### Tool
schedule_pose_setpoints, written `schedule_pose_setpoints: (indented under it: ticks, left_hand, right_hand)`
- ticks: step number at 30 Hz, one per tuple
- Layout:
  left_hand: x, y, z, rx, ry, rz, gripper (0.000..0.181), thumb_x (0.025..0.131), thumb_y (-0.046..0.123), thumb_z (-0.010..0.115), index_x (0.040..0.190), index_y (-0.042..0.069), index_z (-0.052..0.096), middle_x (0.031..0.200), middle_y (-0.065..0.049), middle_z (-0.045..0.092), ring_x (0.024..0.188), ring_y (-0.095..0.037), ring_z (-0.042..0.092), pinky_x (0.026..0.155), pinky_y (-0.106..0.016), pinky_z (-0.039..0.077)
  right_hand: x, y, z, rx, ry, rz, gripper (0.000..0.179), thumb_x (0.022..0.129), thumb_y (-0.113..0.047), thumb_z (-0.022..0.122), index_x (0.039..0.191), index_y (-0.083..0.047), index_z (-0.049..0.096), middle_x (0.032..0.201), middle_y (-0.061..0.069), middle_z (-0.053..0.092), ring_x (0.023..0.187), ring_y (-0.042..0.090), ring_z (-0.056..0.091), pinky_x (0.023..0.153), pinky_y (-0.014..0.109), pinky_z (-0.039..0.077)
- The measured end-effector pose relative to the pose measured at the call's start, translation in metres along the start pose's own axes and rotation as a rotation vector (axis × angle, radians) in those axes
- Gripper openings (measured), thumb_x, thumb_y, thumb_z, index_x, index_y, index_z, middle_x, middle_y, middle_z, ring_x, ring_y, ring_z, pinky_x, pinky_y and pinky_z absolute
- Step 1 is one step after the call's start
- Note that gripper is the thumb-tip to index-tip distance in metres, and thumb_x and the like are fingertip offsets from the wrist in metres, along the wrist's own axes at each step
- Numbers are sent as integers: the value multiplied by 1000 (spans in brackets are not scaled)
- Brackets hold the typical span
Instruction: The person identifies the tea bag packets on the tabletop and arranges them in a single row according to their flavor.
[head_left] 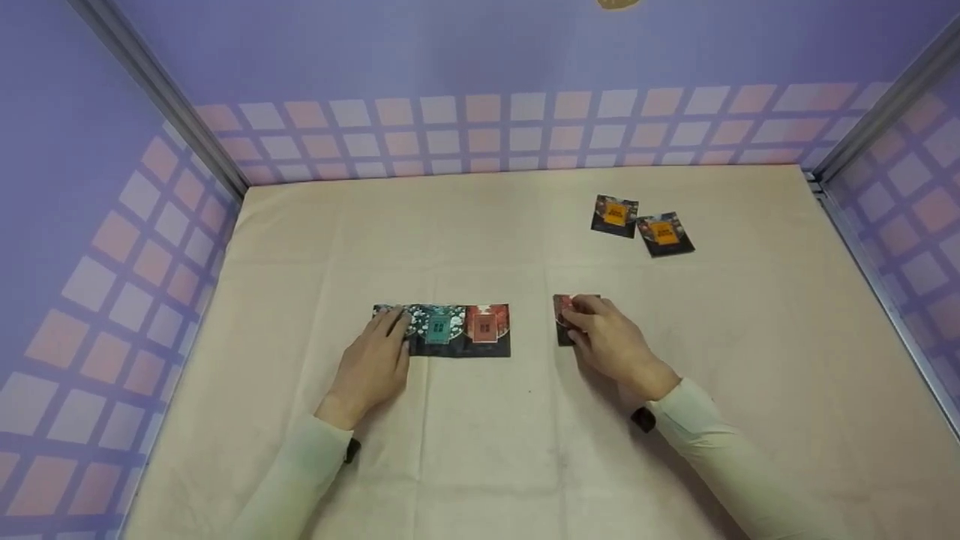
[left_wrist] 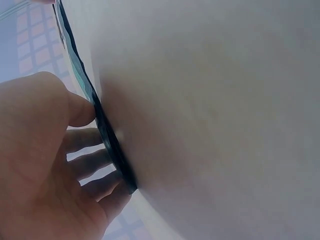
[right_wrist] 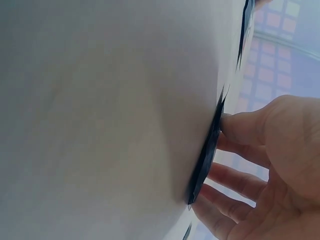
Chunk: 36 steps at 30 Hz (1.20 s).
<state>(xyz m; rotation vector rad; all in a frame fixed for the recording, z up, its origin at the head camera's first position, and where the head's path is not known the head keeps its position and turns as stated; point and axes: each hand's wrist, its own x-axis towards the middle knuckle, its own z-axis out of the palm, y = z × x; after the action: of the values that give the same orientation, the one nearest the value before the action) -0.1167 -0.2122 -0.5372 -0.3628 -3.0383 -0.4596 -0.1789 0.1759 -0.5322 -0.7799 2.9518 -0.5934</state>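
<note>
A row of flat square packets lies on the cloth, with a teal packet (head_left: 439, 328) in the middle and a red packet (head_left: 487, 328) at its right end. My left hand (head_left: 375, 360) rests on the leftmost packet, its fingers fairly straight and covering most of the front. In the left wrist view, the thumb and fingertips of this hand (left_wrist: 55, 155) touch the thin dark edge. Apart from the row to the right, another red packet (head_left: 565, 324) is held by my right hand (head_left: 611, 345), with thumb and fingers across it. The right wrist view shows that hand's (right_wrist: 270, 160) fingertips along the packet.
Two packets with orange labels lie farther back on the right, one packet (head_left: 615, 216) close beside the other packet (head_left: 665, 234). A pale cloth (head_left: 480, 435) with creases covers the table. Purple walls (head_left: 480, 60) with pink and white squares stand around it.
</note>
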Motion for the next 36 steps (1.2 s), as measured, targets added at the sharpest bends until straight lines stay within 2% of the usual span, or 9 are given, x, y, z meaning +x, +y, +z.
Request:
schedule_pose_setpoints:
  ticks: [8,19,26,36]
  left_hand:
    - [0,1,0,19,-23,-11,49,110,16,50,154,-5,51,163,-25,47,153,-47,43,125,-56,41]
    - [0,0,1,24,-18,-13,49,111,17,49,154,-5,52,163,-25,47,153,-46,43,124,-56,41]
    - [-1,1,1,18,-18,-13,49,111,17,49,154,-5,52,163,-25,47,153,-46,42,124,-56,41]
    - [-1,2,0,5,-21,-16,49,111,17,48,155,-6,50,164,-25,46,154,-46,41,124,-57,41]
  right_hand:
    - [6,-20,7,-24,19,-34,35,101,-10,74,136,-3,73,138,19,64,121,38,64,102,51,60]
    - [14,-40,14,-20,-54,-51,36,104,-13,70,139,-3,71,145,18,62,127,37,62,107,50,58]
    - [18,-51,21,-3,-69,-42,39,105,-15,70,141,-2,69,146,18,61,132,38,60,114,50,53]
    - [21,-61,23,-3,-54,-44,38,105,-20,71,139,-3,71,147,18,60,130,38,60,112,51,53]
